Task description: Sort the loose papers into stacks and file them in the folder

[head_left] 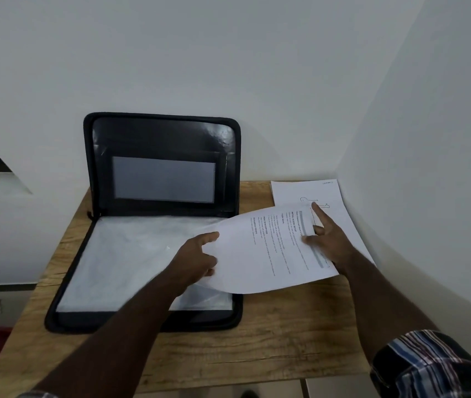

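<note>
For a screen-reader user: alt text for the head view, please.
Left hand pinches a printed sheet over an open black folder on a wooden table; right hand rests on it, near another sheet.

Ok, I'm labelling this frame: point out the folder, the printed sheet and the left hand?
folder (159,133): head view, upright lid.
printed sheet (257,254): head view, sheet's middle.
left hand (197,258): head view, back of hand.

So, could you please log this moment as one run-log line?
left hand: grips printed sheet | right hand: rests on it | folder: open | second sheet: on table
</note>
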